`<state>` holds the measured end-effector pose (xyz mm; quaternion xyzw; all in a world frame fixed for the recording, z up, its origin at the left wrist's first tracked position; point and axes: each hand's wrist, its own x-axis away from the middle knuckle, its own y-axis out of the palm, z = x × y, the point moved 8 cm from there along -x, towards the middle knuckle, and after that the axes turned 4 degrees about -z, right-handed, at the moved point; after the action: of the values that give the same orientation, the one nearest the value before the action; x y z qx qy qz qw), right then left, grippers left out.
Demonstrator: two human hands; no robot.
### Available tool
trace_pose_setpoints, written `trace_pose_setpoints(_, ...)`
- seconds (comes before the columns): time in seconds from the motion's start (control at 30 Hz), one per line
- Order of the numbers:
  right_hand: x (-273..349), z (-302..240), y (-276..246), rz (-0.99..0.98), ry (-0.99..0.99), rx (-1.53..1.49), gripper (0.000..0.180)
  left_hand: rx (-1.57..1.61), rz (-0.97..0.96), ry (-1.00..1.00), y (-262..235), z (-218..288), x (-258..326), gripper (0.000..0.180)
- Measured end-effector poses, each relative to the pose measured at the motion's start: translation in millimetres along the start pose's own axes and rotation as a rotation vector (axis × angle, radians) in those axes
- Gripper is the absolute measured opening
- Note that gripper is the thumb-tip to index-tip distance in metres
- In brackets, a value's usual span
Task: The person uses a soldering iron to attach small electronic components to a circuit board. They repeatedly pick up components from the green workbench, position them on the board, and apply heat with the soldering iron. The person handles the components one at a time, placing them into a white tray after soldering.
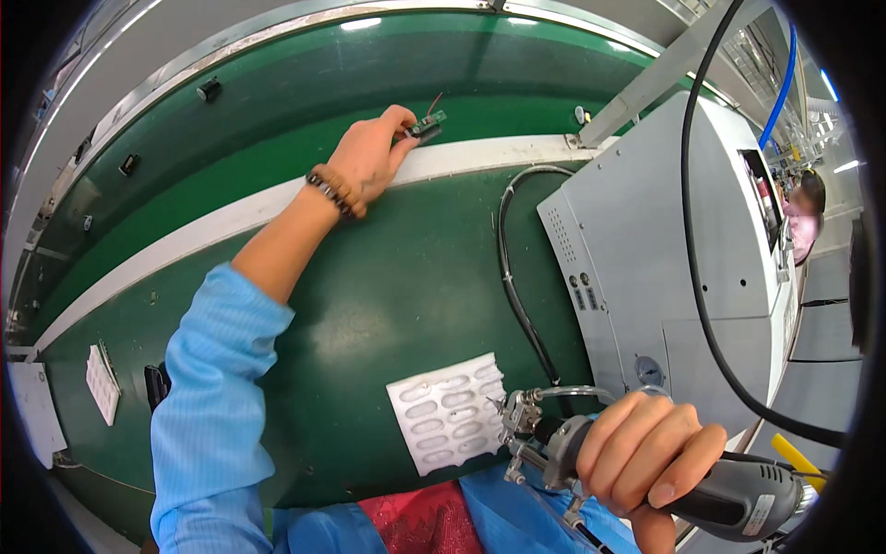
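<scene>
One small part (427, 124) betw. L fingers (399, 118)

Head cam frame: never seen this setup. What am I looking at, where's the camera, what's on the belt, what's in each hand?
This is one fisheye picture from a camera worn on a person's head, looking down at their own two hands, so straight edges bend near the rim. The green surface looks like a conveyor belt with a white strip along it. The left hand, in a blue sleeve with a bead bracelet, reaches far across and pinches a small electronic part with thin wires. The right hand has a closed grip on a grey handheld power tool whose metal head points left; a black cable runs up from it. On the belt near the tool lies a white blister tray with oval pockets. At right stands a grey machine cabinet. Small dark parts lie farther along the belt.
</scene>
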<state>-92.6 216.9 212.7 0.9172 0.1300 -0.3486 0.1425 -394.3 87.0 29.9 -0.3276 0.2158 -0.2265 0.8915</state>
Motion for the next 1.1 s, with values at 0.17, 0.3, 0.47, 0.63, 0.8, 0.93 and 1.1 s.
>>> trace_pose_setpoints(0.17,2.2,3.6,3.1,-0.023,0.000,-0.119,0.029,0.208,-0.030,0.047,-18.8,71.8,124.3,0.026)
trace_pose_setpoints(0.3,3.3,-2.2,8.5,-0.040,0.034,-0.124,0.033,0.273,-0.080,0.035,-3.4,107.3,197.3,0.027)
trace_pose_setpoints(0.47,5.3,-2.1,14.8,-0.110,0.046,-0.182,0.036,0.224,-0.056,0.032,15.5,126.0,243.7,0.029)
trace_pose_setpoints(0.63,2.3,-5.0,23.3,-0.112,0.009,-0.063,0.044,0.140,-0.046,0.071,34.5,131.7,255.2,0.031)
trace_pose_setpoints(0.8,-0.8,9.5,28.8,-0.075,0.010,-0.116,0.046,0.174,0.014,0.053,37.0,125.3,261.4,0.036)
trace_pose_setpoints(0.93,-1.2,25.6,30.9,-0.053,0.015,-0.143,0.048,0.199,0.034,0.049,37.2,117.4,265.4,0.037)
trace_pose_setpoints(1.1,-3.2,37.7,38.3,-0.057,0.028,-0.127,0.050,0.235,0.032,0.049,37.5,116.0,264.8,0.036)
